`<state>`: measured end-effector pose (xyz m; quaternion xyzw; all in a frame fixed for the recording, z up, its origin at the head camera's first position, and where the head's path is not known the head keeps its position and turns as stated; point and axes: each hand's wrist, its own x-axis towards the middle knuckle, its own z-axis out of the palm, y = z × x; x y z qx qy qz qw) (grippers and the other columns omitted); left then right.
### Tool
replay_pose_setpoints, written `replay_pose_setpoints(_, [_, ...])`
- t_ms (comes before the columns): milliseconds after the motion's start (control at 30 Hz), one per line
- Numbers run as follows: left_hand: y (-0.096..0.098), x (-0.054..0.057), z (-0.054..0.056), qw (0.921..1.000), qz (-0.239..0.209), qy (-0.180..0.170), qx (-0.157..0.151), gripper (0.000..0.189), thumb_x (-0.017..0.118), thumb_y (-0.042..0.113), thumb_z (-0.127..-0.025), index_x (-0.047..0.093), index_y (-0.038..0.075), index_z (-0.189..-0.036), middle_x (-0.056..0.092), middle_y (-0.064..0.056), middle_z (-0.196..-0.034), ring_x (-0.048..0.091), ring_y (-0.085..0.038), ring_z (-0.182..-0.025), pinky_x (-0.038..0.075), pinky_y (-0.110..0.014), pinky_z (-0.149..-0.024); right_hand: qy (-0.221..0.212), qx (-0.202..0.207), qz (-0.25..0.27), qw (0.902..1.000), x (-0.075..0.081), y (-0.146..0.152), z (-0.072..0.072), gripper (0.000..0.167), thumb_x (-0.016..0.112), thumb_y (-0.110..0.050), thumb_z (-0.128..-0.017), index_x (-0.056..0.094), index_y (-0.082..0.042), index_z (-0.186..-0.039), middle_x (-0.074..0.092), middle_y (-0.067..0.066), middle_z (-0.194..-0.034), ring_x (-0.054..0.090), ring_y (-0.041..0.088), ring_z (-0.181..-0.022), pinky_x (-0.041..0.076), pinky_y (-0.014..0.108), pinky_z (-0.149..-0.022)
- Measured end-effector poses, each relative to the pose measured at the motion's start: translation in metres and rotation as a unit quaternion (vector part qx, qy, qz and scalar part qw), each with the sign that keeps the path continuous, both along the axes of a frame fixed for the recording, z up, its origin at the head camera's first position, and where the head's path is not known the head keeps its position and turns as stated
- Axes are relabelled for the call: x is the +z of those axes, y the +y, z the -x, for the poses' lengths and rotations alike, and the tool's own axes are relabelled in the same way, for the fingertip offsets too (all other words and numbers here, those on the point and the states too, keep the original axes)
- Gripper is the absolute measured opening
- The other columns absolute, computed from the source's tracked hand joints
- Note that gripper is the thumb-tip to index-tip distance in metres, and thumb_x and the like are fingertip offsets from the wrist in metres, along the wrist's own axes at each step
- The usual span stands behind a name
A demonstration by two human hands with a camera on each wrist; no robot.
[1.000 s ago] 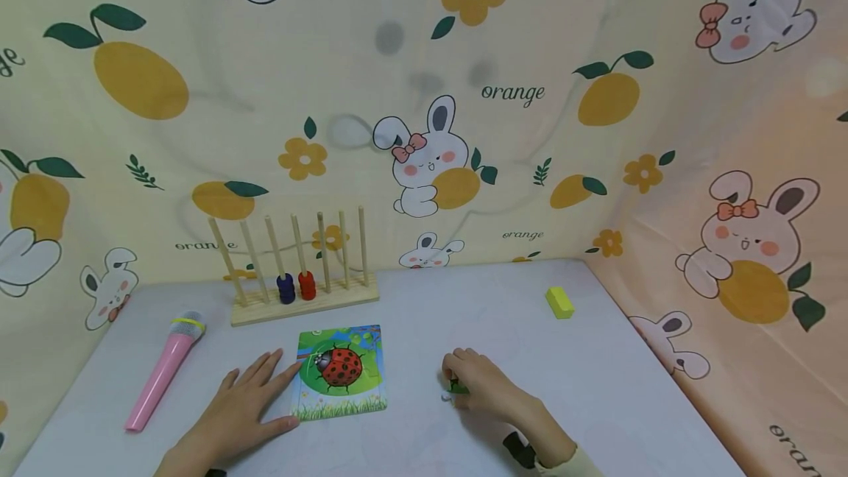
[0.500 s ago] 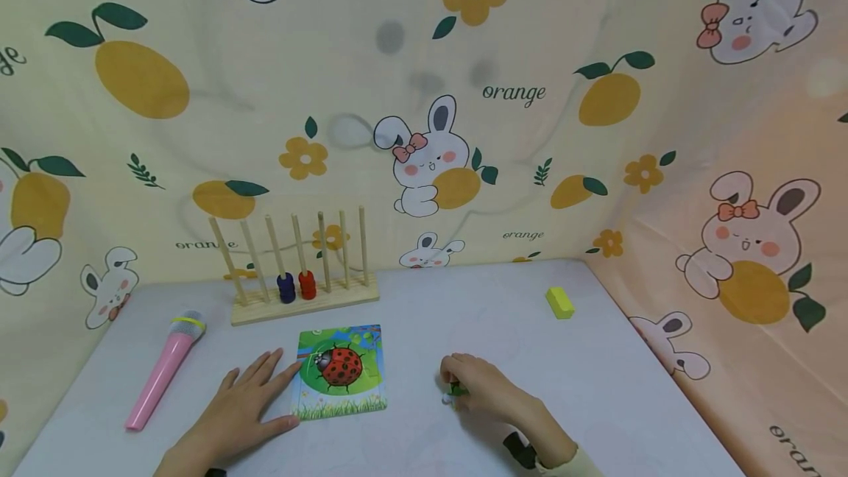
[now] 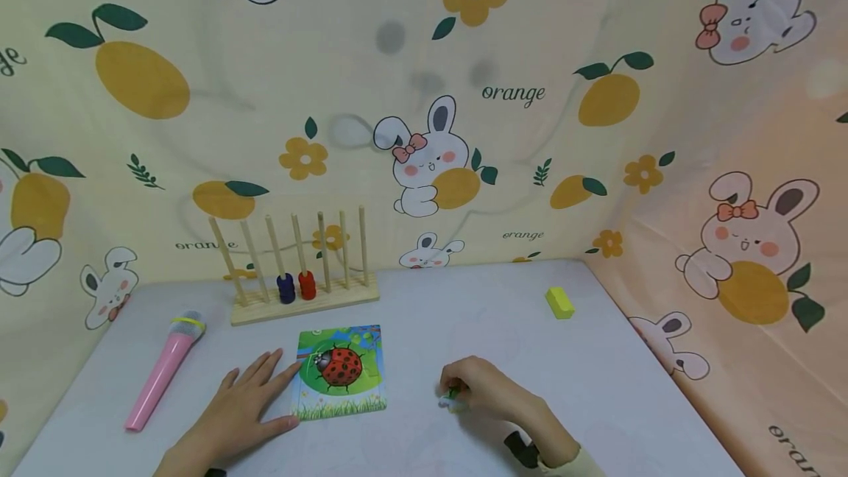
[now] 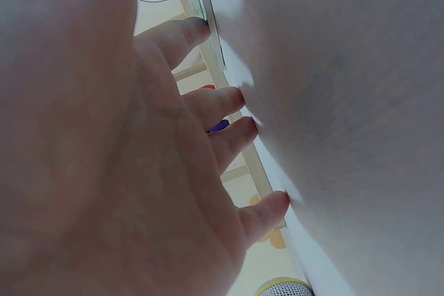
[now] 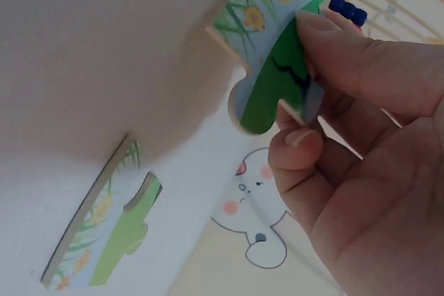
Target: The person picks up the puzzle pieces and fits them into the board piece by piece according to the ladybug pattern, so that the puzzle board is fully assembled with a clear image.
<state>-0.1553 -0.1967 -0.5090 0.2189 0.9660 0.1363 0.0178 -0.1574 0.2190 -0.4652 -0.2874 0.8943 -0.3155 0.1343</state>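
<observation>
My right hand (image 3: 489, 386) pinches a jigsaw puzzle piece (image 5: 267, 53) between thumb and fingers. The piece is printed with green, pale blue, grass and yellow flowers; in the right wrist view it is raised at a slant. A second puzzle piece (image 5: 104, 223) lies on the white table there; in the head view my right hand hides it. Left of that hand lies a square ladybug puzzle (image 3: 340, 372), its picture face up. My left hand (image 3: 244, 409) is spread on the table, index fingertip and thumb tip at the puzzle's left edge. Its fingertips touch the table in the left wrist view.
Behind the puzzle stands a wooden peg rack (image 3: 305, 302) with blue beads (image 3: 285, 289) and red beads (image 3: 307, 285) on two pegs. A pink toy microphone (image 3: 161, 377) lies at the left, a yellow block (image 3: 559, 302) at the back right. Printed cloth (image 3: 424, 57) hangs behind the table.
My right hand has shifted slightly toward me with the puzzle piece in its fingers, and the piece has turned a little. My left hand and the ladybug puzzle have stayed in place.
</observation>
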Motion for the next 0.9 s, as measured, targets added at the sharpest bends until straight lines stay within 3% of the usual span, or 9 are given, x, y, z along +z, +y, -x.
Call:
replay_pose_setpoints(200, [0.001, 0.001, -0.001, 1.0000, -0.004, 0.007, -0.002, 0.088, 0.056, 0.077, -0.082, 0.051, 0.018, -0.147, 0.041, -0.020, -0.153, 0.036, -0.045, -0.140, 0.027, -0.077, -0.100, 0.033, 0.017, -0.008, 0.9993, 0.001, -0.006, 0.001, 0.020, 0.073, 0.005, -0.085, 0.068, -0.014, -0.086, 0.063, -0.010, -0.078, 0.049, 0.003, -0.069, 0.047, 0.019, -0.065])
replay_pose_setpoints(433, [0.000, -0.002, -0.001, 0.9999, -0.005, 0.014, -0.003, 0.088, 0.055, 0.078, -0.082, 0.051, 0.019, -0.147, 0.041, -0.020, -0.153, 0.037, -0.044, -0.139, 0.028, -0.077, -0.100, 0.075, 0.020, -0.029, 0.9965, 0.007, -0.028, 0.009, 0.022, 0.074, 0.007, -0.083, 0.073, -0.013, -0.093, 0.069, -0.009, -0.083, 0.058, 0.000, -0.075, 0.050, 0.021, -0.068])
replay_pose_setpoints(667, [-0.001, -0.004, -0.001, 0.9999, -0.004, 0.015, -0.001, 0.088, 0.054, 0.079, -0.082, 0.052, 0.019, -0.147, 0.041, -0.020, -0.153, 0.037, -0.044, -0.139, 0.027, -0.077, -0.100, 0.083, 0.057, -0.042, 0.9940, 0.003, -0.068, 0.026, 0.023, 0.072, 0.008, -0.084, 0.074, -0.012, -0.095, 0.071, -0.008, -0.087, 0.062, 0.000, -0.079, 0.050, 0.017, -0.071])
replay_pose_setpoints(900, [0.000, -0.002, 0.000, 1.0000, -0.001, 0.001, 0.001, 0.089, 0.053, 0.080, -0.082, 0.050, 0.021, -0.148, 0.039, -0.019, -0.155, 0.035, -0.044, -0.141, 0.025, -0.077, -0.101, 0.072, 0.068, -0.035, 0.9945, -0.002, -0.118, 0.038, 0.021, 0.076, 0.004, -0.083, 0.074, -0.013, -0.094, 0.066, -0.010, -0.078, 0.052, -0.001, -0.066, 0.044, 0.014, -0.062])
